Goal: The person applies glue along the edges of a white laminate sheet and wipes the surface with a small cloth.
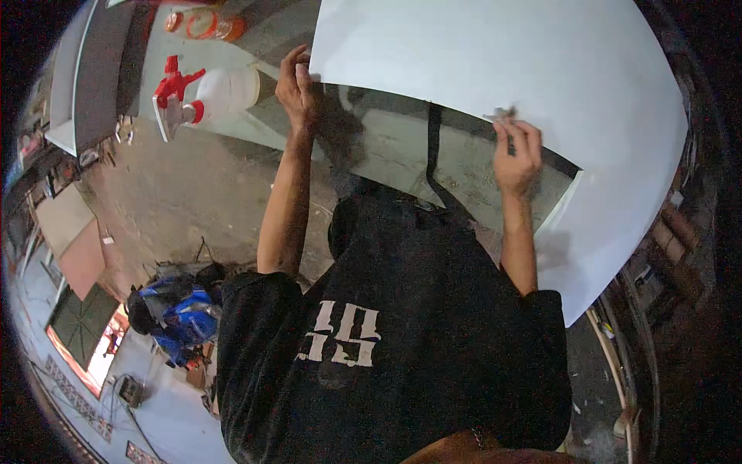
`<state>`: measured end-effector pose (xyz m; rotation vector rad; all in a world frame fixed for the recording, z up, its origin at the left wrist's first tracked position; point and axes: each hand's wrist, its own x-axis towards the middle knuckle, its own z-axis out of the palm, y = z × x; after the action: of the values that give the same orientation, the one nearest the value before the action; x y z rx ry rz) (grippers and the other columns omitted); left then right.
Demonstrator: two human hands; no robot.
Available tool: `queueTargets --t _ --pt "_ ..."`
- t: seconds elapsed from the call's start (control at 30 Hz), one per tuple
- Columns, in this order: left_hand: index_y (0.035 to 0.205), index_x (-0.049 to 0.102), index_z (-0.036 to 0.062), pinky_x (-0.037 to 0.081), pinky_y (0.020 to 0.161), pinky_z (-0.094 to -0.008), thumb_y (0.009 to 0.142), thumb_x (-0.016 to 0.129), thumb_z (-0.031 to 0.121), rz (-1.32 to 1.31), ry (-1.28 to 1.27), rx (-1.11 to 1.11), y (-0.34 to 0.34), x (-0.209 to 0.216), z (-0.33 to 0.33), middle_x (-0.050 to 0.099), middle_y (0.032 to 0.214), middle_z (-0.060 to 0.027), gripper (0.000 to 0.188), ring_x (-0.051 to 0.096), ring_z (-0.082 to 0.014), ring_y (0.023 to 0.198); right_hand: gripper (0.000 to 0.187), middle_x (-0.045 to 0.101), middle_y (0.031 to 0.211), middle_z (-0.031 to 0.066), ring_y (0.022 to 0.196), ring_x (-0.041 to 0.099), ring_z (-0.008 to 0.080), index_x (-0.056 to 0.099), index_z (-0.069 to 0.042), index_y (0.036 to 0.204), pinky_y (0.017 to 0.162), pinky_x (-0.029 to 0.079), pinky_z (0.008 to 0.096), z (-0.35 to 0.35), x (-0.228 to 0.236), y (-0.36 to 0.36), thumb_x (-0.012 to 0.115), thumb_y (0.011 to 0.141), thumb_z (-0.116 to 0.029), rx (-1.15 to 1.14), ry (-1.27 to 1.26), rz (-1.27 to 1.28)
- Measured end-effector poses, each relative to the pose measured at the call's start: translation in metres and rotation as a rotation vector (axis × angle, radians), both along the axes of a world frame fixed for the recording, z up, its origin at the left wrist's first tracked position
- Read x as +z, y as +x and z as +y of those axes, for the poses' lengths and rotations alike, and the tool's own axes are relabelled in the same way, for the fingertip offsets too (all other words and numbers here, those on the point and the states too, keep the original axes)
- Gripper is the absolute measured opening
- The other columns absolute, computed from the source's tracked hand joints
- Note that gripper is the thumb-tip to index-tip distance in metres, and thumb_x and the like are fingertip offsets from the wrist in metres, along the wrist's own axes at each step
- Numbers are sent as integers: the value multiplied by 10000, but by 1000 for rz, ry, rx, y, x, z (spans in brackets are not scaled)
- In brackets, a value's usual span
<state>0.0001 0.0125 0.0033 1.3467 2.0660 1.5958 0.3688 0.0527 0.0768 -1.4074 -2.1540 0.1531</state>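
1. I am watching the white sheet (495,46) lying over the bench (475,162), spreading ahead and to the right of both hands.
2. Its near edge is running from the left corner rightward and back toward the person, ending at an inner corner beyond the right hand (519,158); I am taking that slanting line as the relation that matters.
3. The left hand (297,97) is resting at the sheet's left corner, fingers loosely curled; I cannot tell whether they are gripping it.
4. The right hand is closing thumb and fingers around a small object (506,114), too blurred to identify, at the sheet's near edge. Of the two, this hand is nearer the inner corner.
5. Left of the sheet, a red-triggered spray bottle (232,91) and an orange-banded bottle (205,25) are sitting on the bench.
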Motion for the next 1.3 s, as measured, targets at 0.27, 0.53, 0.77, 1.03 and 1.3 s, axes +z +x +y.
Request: queueTargets --t 0.27,0.53,0.77,1.03,1.3 --pt "1163 633 49 499 744 -374 1014 366 429 -1 -135 23 5 13 -6 698 965 -159 488 657 -270 820 244 655 933 28 859 635 207 732 -72 936 783 477 363 -6 -29 -106 726 705 7 583 100 70" --pt "1129 637 40 506 651 -349 981 448 362 47 -50 27 -3 7 -7 668 826 -113 401 643 -227 707 271 670 932 57 841 639 232 730 -69 1012 754 510 355 -16 17 -46 758 759 22 326 -78 158" --pt "1123 645 57 518 691 -365 986 445 375 52 -56 6 -1 -1 -3 689 864 -134 400 671 -260 749 151 638 837 53 764 619 241 728 -55 914 676 488 374 11 -2 -17 767 772 -21 338 -43 78" --pt "1100 652 77 510 684 -379 999 443 347 87 -19 25 -6 0 -6 686 854 -143 356 672 -296 753 219 659 847 70 741 627 245 694 -45 966 645 479 389 2 -22 -147 621 760 -23 596 116 102" --pt "1021 681 45 478 607 -353 1014 428 361 -60 48 106 -8 -1 -7 641 697 -99 404 622 -229 629 280 677 932 102 841 654 246 677 -54 1066 741 542 375 -24 9 -168 650 793 4 723 -97 301"
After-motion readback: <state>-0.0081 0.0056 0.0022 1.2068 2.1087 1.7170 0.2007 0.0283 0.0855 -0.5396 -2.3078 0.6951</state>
